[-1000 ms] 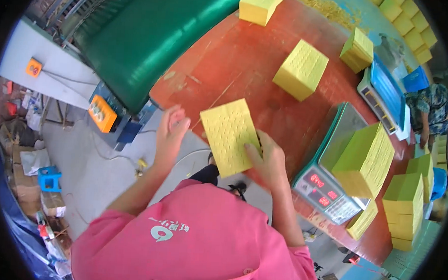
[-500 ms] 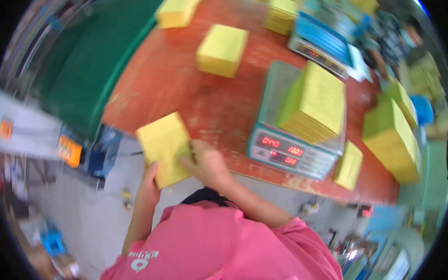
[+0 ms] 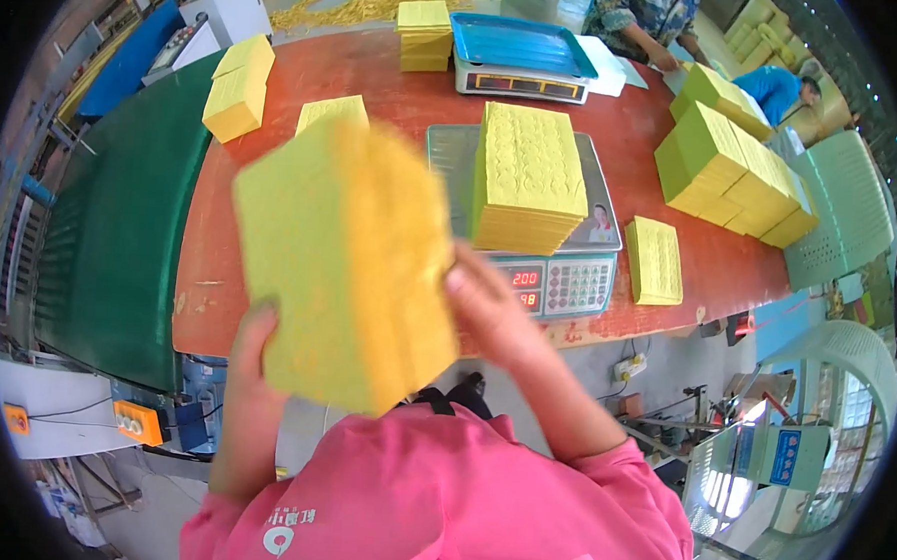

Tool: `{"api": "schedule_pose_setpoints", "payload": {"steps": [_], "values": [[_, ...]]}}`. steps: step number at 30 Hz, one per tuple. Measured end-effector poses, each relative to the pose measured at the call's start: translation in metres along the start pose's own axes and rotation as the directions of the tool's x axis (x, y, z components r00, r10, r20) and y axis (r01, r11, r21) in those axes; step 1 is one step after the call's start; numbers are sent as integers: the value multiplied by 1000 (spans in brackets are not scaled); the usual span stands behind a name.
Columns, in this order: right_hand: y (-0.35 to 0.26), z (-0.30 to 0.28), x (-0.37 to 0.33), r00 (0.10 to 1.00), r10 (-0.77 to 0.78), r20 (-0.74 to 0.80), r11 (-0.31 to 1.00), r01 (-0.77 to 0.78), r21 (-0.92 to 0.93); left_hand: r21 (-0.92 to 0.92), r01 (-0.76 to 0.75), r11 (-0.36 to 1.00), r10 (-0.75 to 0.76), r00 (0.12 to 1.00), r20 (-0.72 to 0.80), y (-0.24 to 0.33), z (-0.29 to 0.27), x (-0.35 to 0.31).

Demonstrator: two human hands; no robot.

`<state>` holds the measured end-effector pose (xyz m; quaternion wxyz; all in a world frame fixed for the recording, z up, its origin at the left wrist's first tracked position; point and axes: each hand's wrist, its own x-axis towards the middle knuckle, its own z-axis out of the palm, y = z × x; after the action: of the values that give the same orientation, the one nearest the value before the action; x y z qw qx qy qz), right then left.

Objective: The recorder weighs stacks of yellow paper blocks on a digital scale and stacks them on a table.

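Observation:
A thick stack of yellow paper (image 3: 304,274) is held up in front of my chest, tilted, its layered edge blurred. My left hand (image 3: 255,362) grips its lower left side. On the opposite side, my right hand (image 3: 492,307) presses its fingers against the edge; some fingertips are hidden behind the paper. Beyond the right hand stands a digital scale (image 3: 580,286) with red lit figures, partly covered by the held stack. Another yellow paper stack (image 3: 529,168) with a wavy embossed top rests on its plate. A thinner stack (image 3: 656,259) lies right of the scale.
The red table (image 3: 219,260) also bears yellow stacks at the far left (image 3: 239,91) and right (image 3: 733,172). A second scale with a blue tray (image 3: 524,45) sits at the back. A green conveyor belt (image 3: 116,225) borders the left. A person in camouflage (image 3: 645,18) works across the table.
The held stack has come up closer to my head and turned, both hands still on it. My view has shifted, showing more of the table's far end.

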<state>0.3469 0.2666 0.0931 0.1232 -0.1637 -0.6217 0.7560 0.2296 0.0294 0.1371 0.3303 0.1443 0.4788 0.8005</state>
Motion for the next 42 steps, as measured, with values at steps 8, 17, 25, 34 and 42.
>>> {"api": "schedule_pose_setpoints", "payload": {"steps": [8,17,25,34,42], "values": [[-124,-125,73,962,-176,-209,972,204,117,102,126,987,-156,909,386,20,158,167],[-100,-167,101,985,-51,-166,994,66,87,452,196,870,-300,938,171,-10,164,202],[-95,-167,96,984,-65,-165,994,78,78,519,164,839,-271,953,137,-11,171,193],[-82,-169,92,962,-148,-230,986,124,-114,601,153,785,-285,949,131,-16,167,196],[-42,-173,91,886,-306,-348,952,290,-99,377,-49,925,29,998,57,-59,114,230]]}}
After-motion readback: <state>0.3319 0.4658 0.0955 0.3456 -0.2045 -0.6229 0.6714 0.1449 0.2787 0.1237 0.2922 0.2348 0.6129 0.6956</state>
